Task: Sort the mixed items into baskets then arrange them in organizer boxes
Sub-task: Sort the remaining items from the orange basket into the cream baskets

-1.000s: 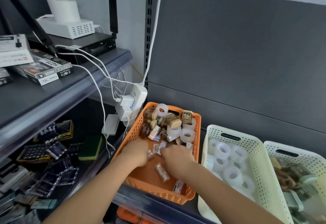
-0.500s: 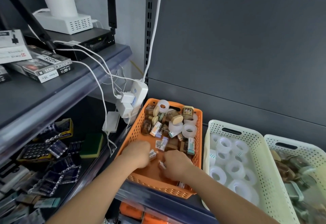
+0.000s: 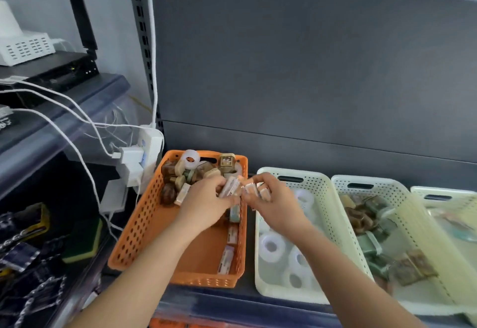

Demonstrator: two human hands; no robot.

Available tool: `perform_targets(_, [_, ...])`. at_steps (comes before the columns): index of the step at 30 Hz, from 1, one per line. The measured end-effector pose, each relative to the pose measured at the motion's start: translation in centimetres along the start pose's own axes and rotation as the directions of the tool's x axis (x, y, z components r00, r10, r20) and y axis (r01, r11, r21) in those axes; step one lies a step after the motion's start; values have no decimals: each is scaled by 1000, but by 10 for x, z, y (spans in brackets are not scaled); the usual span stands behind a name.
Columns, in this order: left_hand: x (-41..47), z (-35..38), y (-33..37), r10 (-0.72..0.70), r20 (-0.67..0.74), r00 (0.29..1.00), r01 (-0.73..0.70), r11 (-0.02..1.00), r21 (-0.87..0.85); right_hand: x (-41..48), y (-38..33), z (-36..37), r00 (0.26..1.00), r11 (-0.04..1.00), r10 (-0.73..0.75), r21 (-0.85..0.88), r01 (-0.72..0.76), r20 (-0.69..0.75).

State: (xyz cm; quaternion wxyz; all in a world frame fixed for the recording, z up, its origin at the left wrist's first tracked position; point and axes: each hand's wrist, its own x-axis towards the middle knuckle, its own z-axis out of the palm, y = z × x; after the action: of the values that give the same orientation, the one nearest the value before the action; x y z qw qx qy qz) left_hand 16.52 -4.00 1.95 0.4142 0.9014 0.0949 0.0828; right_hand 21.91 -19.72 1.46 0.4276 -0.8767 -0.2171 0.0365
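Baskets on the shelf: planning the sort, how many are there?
4: the orange basket at left, then rightward the tape-roll basket, the brown-item basket and a far-right basket cut by the frame; more may be hidden.

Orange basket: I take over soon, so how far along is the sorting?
Done: tape rolls lie in the first cream basket, brown and green items in the second basket. In hand: the left hand and right hand hold small packets over the orange basket. To do: its mixed pile, with one tape roll; no organizer boxes show.
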Motion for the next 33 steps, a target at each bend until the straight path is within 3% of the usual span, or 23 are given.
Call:
perform_targets(5, [10,53,52,24,16,1000,-23,997,-78,-15,46,-67,991,995,84,67,-77,-104])
perform_targets(13, [23,183,160,102,95,990,-88,986,-139,-49,148,-198,972,986,112,-99,-135,-206])
perform_targets(23, [41,330,274,269,272,924,-316,937,147,-79,267,-318,923,887,318,-276,-371,-219])
perform_targets(25, [43,351,280,301,319,899,-394,874,285,-83,284,-325,924,855,318,-356,-376,-211])
perform_targets(28, [42,377,278,381,429,819,-568,644,512,-89,308,-328,948,758,293,-573,-310,-125])
perform_targets(30, [40,385,276,333,548,767,-634,524,569,-94,318,-326,956,689,291,-683,-242,-45])
perform_targets(33, [40,389,278,170,683,710,-687,375,622,-97,325,-323,951,689,309,-692,-216,11])
